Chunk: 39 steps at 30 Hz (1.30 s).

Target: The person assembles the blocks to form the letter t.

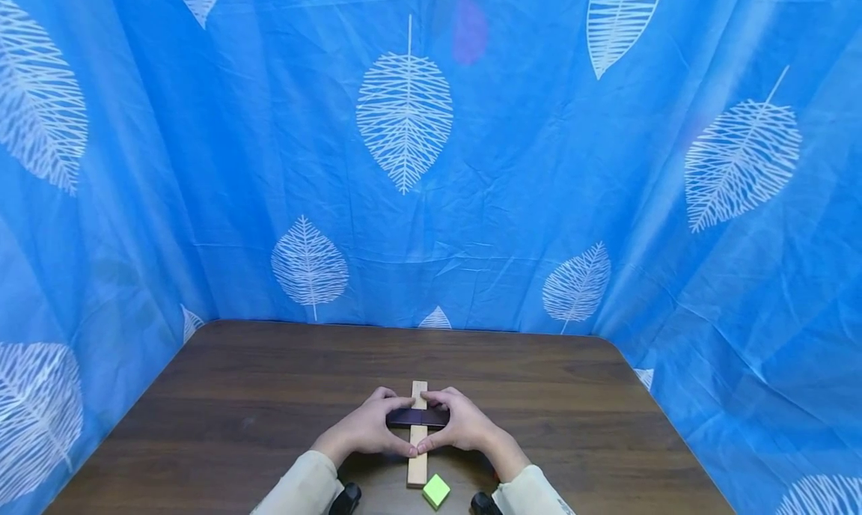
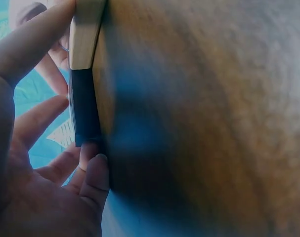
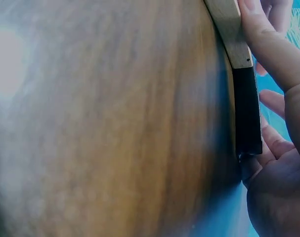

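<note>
My L hand point(image 1: 367, 427) & R hand point(image 1: 469, 425) clamp dk rect. blocks point(image 1: 419, 418) across pale wood strip point(image 1: 418, 433); lime cube point(image 1: 436, 492) at its 5 o'clk.

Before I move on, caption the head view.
Left hand and right hand around a pale-and-dark cross, green block nearby.

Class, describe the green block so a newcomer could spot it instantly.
On the brown table, find the left hand and right hand meeting at a pale strip with a dark crosspiece. By the strip's near end, slightly to the right, sits the green block. Its bright lime colour and blocky shape set it apart from the long strip.
</note>
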Each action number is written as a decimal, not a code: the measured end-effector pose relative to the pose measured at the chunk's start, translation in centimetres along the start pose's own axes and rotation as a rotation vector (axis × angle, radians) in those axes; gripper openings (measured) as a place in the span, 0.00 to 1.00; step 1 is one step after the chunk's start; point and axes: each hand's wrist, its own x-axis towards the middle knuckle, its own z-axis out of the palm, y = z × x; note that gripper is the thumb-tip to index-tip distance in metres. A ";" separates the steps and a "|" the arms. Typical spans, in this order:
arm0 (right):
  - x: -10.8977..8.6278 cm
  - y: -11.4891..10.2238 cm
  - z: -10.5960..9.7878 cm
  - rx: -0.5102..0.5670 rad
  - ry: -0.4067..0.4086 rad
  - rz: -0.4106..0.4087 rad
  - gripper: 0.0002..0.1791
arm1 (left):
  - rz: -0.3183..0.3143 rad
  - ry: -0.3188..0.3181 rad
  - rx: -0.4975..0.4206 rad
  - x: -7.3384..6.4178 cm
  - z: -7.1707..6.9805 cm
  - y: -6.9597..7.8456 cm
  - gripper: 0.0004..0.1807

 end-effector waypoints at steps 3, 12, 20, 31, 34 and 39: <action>0.0 -0.1 0.1 -0.003 0.006 0.004 0.47 | -0.009 -0.001 0.007 0.1 0.0 0.0 0.45; 0.1 0.1 0.3 -0.018 0.020 0.001 0.48 | -0.017 -0.003 0.008 0.1 0.1 0.0 0.45; 0.0 0.0 0.3 -0.013 0.017 0.007 0.48 | -0.031 -0.008 0.008 0.0 0.1 0.3 0.44; 0.0 -0.4 0.2 -0.024 0.006 0.019 0.49 | -0.037 -0.005 0.014 0.1 0.0 0.3 0.43; 0.1 -0.5 0.2 -0.030 0.006 0.015 0.48 | -0.033 -0.002 0.027 0.1 0.0 0.2 0.43; 0.1 -0.5 0.2 -0.039 0.011 0.008 0.48 | -0.031 -0.004 0.036 0.2 0.1 0.1 0.42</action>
